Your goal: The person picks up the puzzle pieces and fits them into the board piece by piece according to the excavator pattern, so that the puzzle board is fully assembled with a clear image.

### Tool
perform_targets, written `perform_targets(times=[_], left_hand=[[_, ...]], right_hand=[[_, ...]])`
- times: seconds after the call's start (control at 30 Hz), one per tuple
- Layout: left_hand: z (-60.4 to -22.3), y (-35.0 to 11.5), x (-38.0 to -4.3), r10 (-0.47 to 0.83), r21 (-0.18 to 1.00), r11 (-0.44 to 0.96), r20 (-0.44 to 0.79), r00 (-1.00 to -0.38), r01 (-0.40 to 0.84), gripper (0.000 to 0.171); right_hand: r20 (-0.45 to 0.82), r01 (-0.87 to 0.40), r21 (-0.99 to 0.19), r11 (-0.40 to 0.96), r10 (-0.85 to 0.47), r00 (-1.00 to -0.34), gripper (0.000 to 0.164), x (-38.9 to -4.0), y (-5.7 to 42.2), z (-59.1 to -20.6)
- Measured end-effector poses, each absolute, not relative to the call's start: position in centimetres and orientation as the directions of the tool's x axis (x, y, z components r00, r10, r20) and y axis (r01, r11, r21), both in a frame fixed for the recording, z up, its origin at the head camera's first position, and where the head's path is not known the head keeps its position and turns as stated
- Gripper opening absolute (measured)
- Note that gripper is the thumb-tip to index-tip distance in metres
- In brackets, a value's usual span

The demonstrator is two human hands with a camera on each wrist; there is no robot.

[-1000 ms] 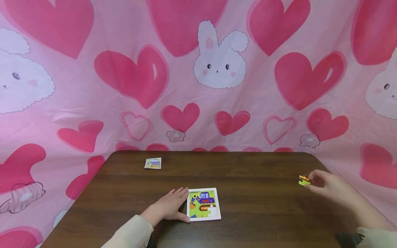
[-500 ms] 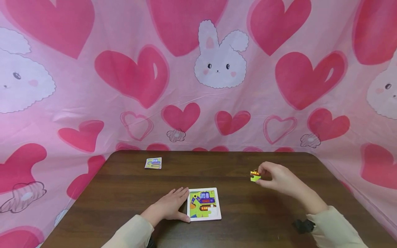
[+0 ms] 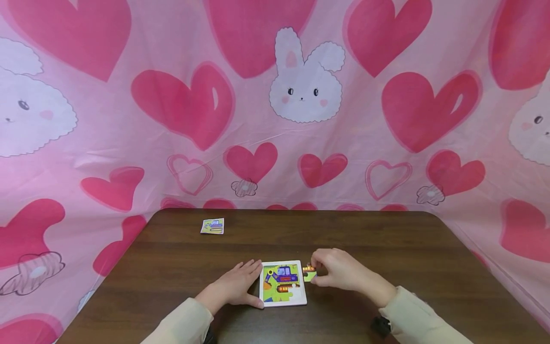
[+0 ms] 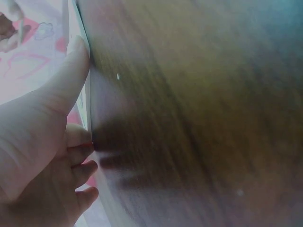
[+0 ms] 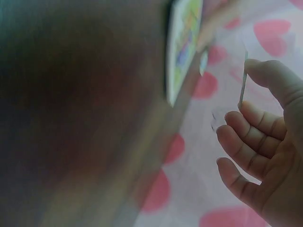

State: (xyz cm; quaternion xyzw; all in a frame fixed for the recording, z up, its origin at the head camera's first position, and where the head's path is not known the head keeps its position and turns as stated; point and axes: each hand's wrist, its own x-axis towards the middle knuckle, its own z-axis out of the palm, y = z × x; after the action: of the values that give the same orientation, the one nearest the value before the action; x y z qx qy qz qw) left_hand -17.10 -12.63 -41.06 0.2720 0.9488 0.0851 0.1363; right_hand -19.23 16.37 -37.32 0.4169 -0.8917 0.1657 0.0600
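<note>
A white-framed jigsaw puzzle (image 3: 285, 304) with a purple excavator picture lies flat on the table. One white gap shows at its lower right. My left hand (image 3: 236, 287) rests along the frame's left side, fingers straight and thumb at the near left corner. Between thumb and fingertips, my right hand (image 3: 345, 272) pinches a green and orange jigsaw piece (image 3: 308, 274) just beyond the frame's right edge. The right wrist view shows that piece (image 5: 243, 84) edge-on, held up off the table, with the other fingers loosely bent.
A small picture card (image 3: 212, 226) of the same excavator lies at the back left of the dark wooden table (image 3: 365, 229). Behind the table hangs a pink cloth (image 3: 258, 129) with hearts and rabbits.
My right hand has carried the jigsaw piece leftward from the table's right side to beside the puzzle. The left hand and the puzzle have stayed in place.
</note>
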Motion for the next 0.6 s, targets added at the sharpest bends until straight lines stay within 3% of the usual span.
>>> perform_targets(times=[0.6], left_hand=[[-41.1,-12.6,-17.2,0.539,0.249,0.837,-0.214,-0.815,0.488,0.093]], right_hand=[[0.073,-0.746,-0.205,0.633,-0.751,-0.657,0.030,-18.3,12.6,-40.4]])
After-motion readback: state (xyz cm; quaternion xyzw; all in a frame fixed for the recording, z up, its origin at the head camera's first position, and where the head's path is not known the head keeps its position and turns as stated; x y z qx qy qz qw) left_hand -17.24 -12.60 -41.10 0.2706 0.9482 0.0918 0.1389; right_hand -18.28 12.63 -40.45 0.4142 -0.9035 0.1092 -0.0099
